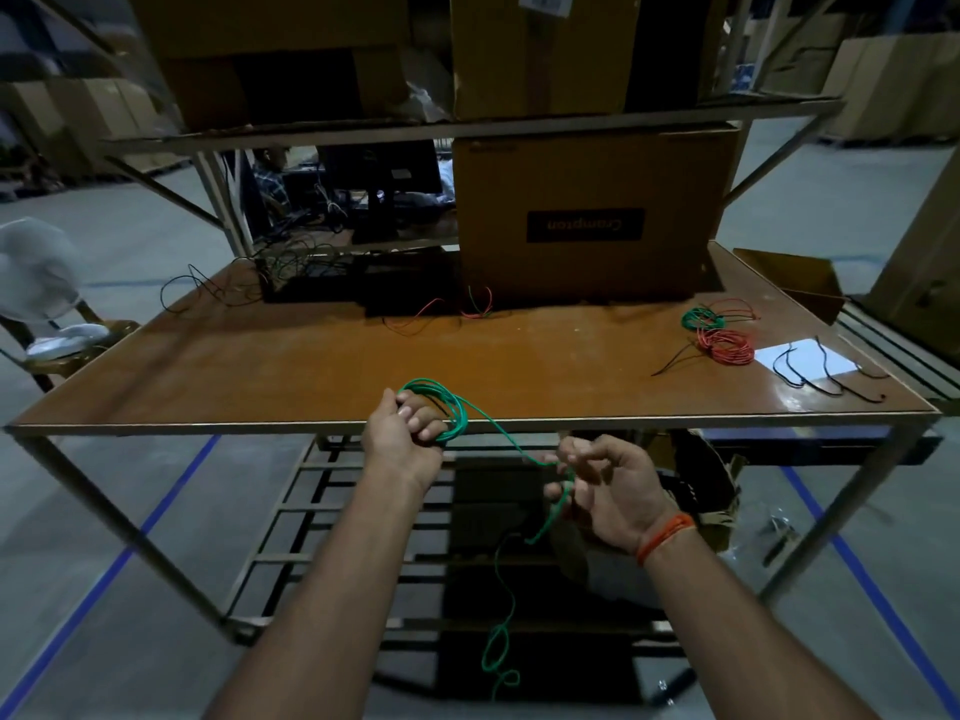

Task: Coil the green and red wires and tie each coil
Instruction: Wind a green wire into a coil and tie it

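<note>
My left hand [402,433] has its fingers [423,426] curled round the green coil [441,407] at the near edge of the worktop [311,366], while my right hand [605,491] pinches the green wire [506,433] running from it. The loose tail dangles toward the floor, so I should feed each turn with even tension and lay it flat on the last, then tie.

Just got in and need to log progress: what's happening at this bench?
A person is coiling a green wire. The left hand holds the loops at the table edge; the right hand pinches the strand, whose tail hangs toward the floor. Finished-looking green and red coils lie on the table's right side.
</note>
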### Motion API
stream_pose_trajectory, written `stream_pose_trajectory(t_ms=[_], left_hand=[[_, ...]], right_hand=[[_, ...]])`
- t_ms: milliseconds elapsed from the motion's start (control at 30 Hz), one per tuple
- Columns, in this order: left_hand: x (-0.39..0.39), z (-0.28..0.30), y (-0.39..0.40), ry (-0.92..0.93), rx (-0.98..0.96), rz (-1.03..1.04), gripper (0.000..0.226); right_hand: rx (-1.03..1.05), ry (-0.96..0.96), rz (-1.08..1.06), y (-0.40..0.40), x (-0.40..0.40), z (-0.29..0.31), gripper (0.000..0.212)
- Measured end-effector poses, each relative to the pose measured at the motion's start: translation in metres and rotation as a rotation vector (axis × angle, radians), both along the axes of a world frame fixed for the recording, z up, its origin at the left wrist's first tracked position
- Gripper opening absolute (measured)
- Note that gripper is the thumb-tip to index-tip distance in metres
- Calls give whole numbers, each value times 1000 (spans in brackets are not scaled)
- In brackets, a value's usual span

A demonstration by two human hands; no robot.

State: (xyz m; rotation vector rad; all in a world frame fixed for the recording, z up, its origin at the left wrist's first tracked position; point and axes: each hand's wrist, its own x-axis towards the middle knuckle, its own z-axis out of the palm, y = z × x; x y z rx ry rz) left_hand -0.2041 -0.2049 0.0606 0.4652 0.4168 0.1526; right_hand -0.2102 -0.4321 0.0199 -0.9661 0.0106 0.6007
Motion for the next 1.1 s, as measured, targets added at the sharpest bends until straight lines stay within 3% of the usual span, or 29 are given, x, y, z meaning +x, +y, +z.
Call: stream_pose_trajectory(t_ms=[67, 133, 233, 367, 467, 667, 767, 933, 1100], left_hand=[[1, -1, -5, -13, 26, 27, 44], [2, 0, -15, -37, 70, 43, 42], [6, -1, -30, -58, 199, 68, 40], [4, -4, -49, -46, 533, 72, 35], [-2, -3, -66, -43, 840, 10, 38], [-9, -19, -83, -117, 1243, -157, 45], [-14, -19, -88, -93, 1247, -297, 41], [-24, -11, -96, -88, 1042, -624, 46], [-21, -14, -103, -88, 911, -529, 41]], right_hand=[[-250, -109, 39, -4, 2, -4, 28], [-564, -348, 116, -2, 2, -6, 36], [-1063, -622, 201, 1, -4, 5, 13], [-1300, -901, 449, 5, -17, 31, 9], [-1198, -1092, 483, 0, -17, 43, 14], [-953, -1213, 210, -26, 5, 53, 10], [-990, -1273, 48, -38, 20, 56, 6], [-922, -1229, -39, -47, 34, 52, 6], [-806, -1066, -161, -44, 31, 27, 19]])
